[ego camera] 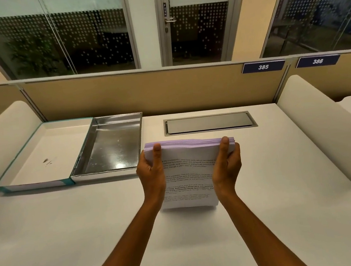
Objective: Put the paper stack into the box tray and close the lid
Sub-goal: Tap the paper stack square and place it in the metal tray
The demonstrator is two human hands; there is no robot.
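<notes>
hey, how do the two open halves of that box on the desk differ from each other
The left half has a matte white inside with a small dark smudge and teal outer walls; the right half is lined in shiny, reflective silver. The left half lies farther from the paper stack held in both hands; the right half sits just beside it. Both are empty, open upward and joined along one edge.

The paper stack (188, 174) is a thick sheaf of white sheets with lilac edges, its top page printed with paragraphs of black text. It stands tilted, near edge on the counter (282, 186), far edge raised, gripped at both sides. Just left of it lies the opened box: the box tray (111, 147), shallow and lined in reflective silver, sits flat and empty. Its lid (43, 154), teal outside and white inside with a small dark smudge, lies open flat, joined along the tray's left side.
</notes>
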